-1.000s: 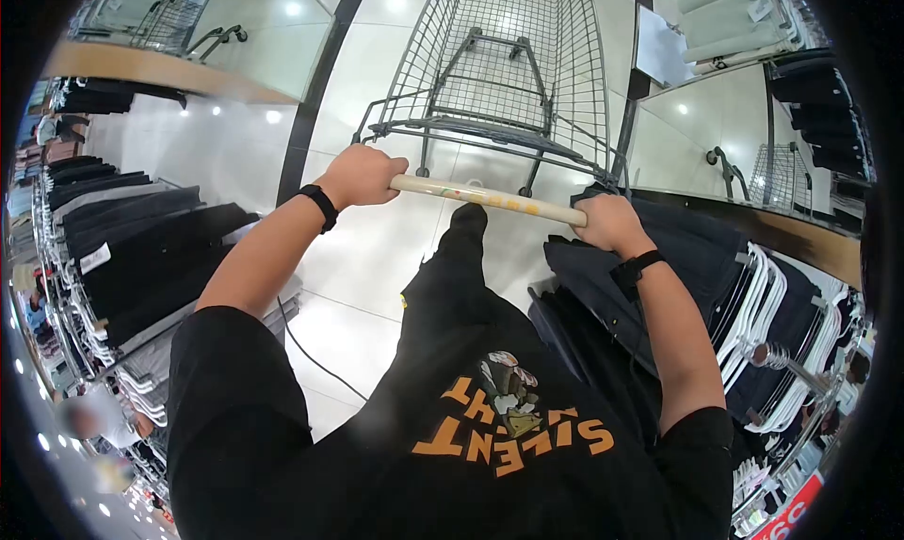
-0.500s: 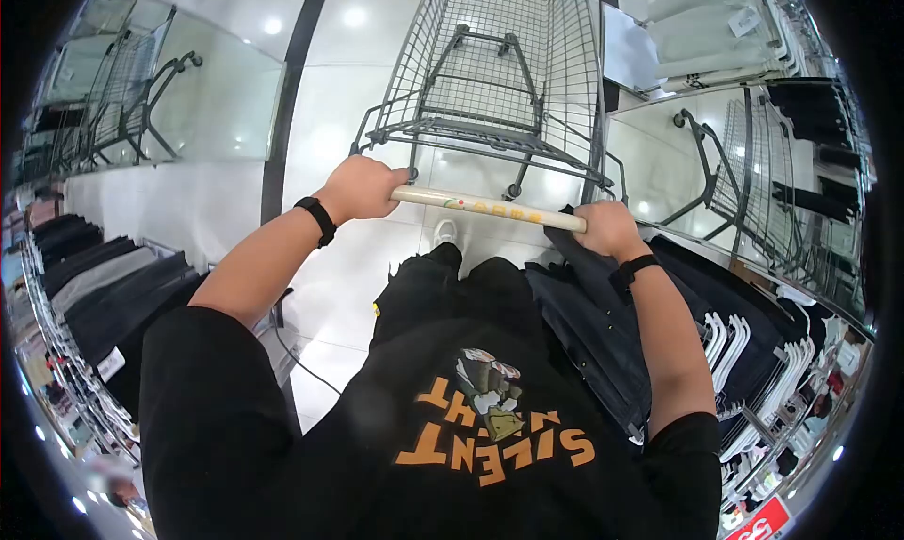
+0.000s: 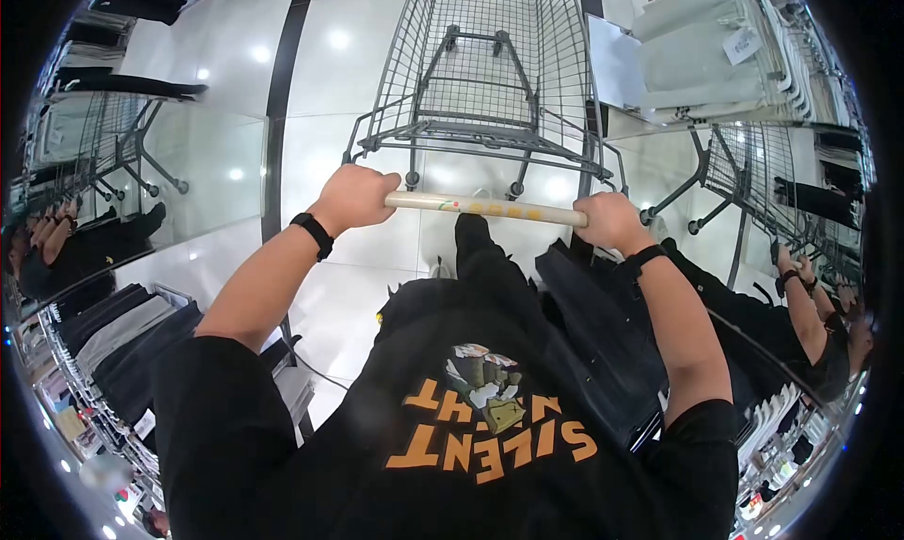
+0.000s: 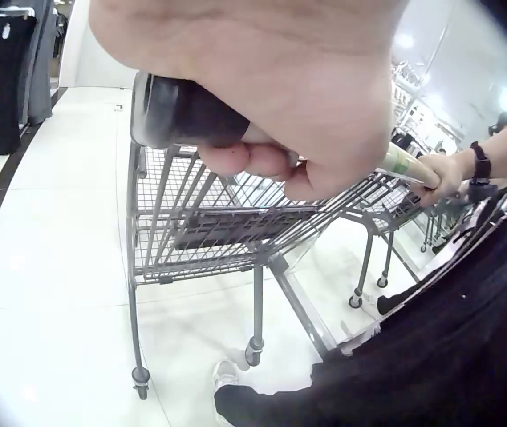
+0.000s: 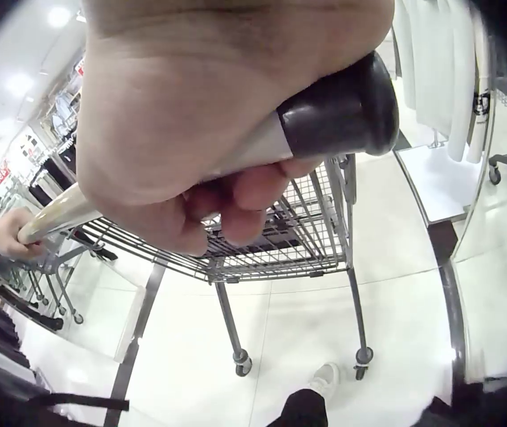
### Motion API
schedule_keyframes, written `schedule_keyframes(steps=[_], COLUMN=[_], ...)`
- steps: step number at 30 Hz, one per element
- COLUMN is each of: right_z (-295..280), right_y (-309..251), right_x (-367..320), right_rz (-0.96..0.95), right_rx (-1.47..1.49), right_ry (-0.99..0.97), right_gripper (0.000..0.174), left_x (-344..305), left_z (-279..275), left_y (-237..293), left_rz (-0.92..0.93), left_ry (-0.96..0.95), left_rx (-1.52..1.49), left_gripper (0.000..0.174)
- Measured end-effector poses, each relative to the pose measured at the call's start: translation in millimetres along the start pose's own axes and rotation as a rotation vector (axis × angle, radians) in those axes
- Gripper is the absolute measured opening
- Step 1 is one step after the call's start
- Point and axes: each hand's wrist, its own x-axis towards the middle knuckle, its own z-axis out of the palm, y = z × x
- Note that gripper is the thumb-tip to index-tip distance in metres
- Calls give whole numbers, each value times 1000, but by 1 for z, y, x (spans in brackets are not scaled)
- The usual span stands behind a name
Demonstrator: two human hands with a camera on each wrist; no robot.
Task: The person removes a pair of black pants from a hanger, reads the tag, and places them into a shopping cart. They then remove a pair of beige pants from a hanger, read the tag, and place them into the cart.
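A grey wire shopping cart (image 3: 480,79) stands in front of the person, its basket holding nothing. Across its near end runs a cream handlebar (image 3: 485,207) with orange lettering. The left hand (image 3: 354,197) grips the bar near its left end, fingers curled round it; in the left wrist view a dark end cap (image 4: 186,111) sticks out beside that hand. Near the other end the right hand (image 3: 608,222) holds the bar the same way. A black end cap (image 5: 342,105) shows beside it in the right wrist view.
Dark trousers (image 3: 603,323) hang on a rack close at the right. Pale trousers (image 3: 702,50) hang farther ahead, above a white platform (image 3: 614,60). Mirror panels (image 3: 202,168) line both sides. Another clothes rack (image 3: 122,342) stands at the left. White floor tiles (image 3: 330,145) lie around the cart.
The person has walked forward with the cart, so racks and mirrors have slid back past both sides. More reflections of the person show now. Both hands keep their hold on the handlebar.
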Motion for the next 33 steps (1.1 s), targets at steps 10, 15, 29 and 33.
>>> schedule_keyframes(steps=[10, 15, 29, 33], right_z=[-36, -49, -99, -123], right_y=[33, 37, 65, 75], right_x=[45, 56, 114, 132], right_rz=[-47, -41, -33, -34], right_rx=[-4, -12, -13, 23], right_ry=[-89, -103, -60, -77], right_gripper=[16, 16, 13, 15], left_x=[44, 54, 112, 132], left_z=[-33, -41, -74, -88], left_y=[-30, -38, -79, -93], left_rz=[18, 21, 57, 78], left_ry=[-44, 13, 54, 57], left_rx=[-48, -53, -46, -94], left_gripper=[16, 16, 15, 18])
